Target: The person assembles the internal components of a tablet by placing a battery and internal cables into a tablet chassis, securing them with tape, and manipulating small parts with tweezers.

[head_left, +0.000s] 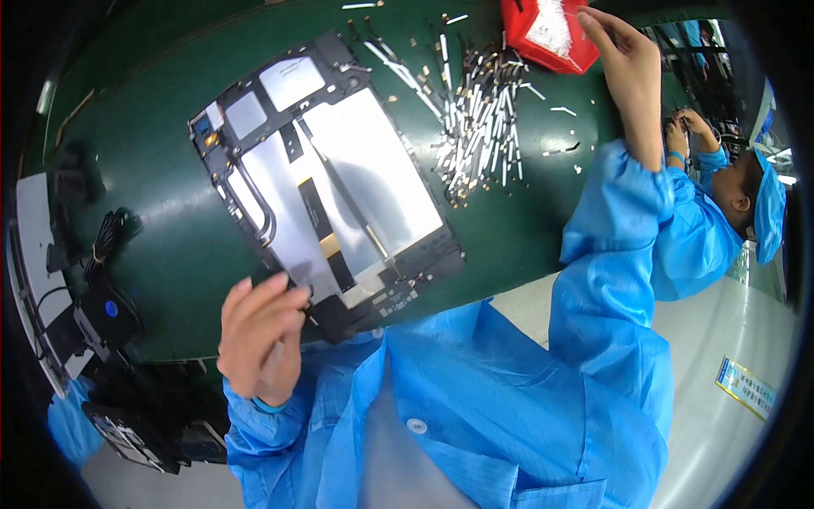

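An opened tablet housing [373, 161] lies tilted on the green table before me, its silver inside facing up, with black frame parts and thin flex cables across the middle. My left hand [263, 339] is at its lower left corner, fingers spread and slightly blurred; whether they touch the edge I cannot tell. My right hand [632, 72] is raised at the far right beside a red bin [564, 61] holding small white pieces. Its thumb and index finger come together over the bin's edge; anything between them is too small to make out.
A heap of thin white-and-black strips [483, 119] covers the table right of the housing, with scattered bits around it. Bundled black cable [106, 242] and a black device [110, 314] sit at the left. Another person in blue [695, 229] works at the right.
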Available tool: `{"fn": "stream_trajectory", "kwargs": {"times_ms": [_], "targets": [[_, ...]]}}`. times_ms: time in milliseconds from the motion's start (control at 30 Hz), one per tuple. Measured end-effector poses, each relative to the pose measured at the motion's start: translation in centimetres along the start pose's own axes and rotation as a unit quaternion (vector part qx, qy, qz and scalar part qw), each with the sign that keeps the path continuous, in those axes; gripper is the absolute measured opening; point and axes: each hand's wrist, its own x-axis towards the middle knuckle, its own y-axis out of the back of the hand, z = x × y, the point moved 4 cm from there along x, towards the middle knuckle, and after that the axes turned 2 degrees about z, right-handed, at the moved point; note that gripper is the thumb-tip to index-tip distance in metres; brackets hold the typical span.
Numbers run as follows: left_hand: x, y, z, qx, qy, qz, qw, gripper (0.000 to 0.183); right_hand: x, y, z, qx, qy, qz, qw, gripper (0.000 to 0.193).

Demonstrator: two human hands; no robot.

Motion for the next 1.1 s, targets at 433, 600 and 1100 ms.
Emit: {"fn": "stream_trajectory", "kwargs": {"times_ms": [433,600,1100], "targets": [[2.9,-0.8,-4.8,-0.160,0.137,-0.027,0.977,0.010,-17.1,-9.6,-16.0,0.204,0.118,-0.322,0.917,0.034],[2.9,-0.7,-4.9,-0.188,0.140,-0.021,0.972,0.009,-18.8,-12.1,-15.6,0.223,0.177,-0.242,0.928,0.027],[4.0,-0.3,-3.9,-0.104,0.113,-0.064,0.986,0.006,-19.4,-12.9,-15.3,0.125,0.291,-0.223,0.922,0.029]]}}
